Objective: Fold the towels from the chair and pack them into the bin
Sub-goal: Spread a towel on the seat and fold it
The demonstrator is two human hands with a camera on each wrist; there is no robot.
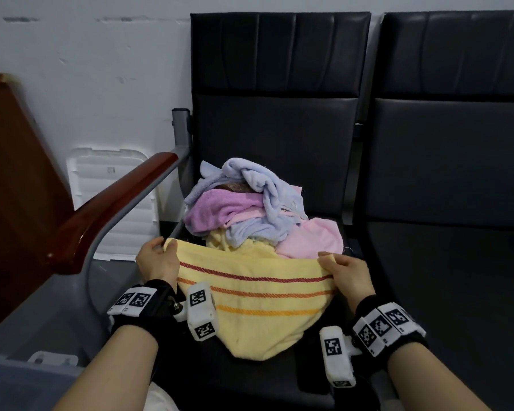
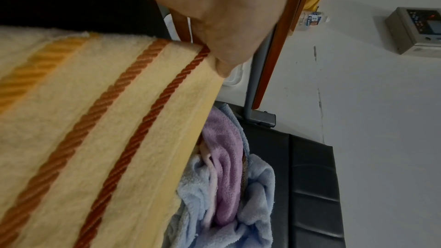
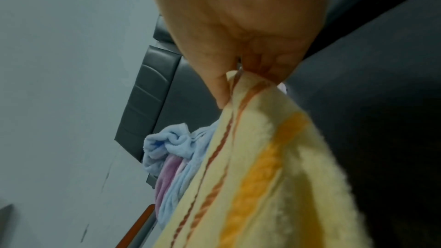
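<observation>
Two corners of the soft, light yellow towel (image 1: pixel 250 295) are pinched, one by the left hand (image 1: pixel 158 259), one by the right hand (image 1: pixel 346 272); such limp cloth is best held there.

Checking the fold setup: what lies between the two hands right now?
The yellow striped towel spans from left hand to right hand, each pinching a top corner; the head view shows it.
</observation>
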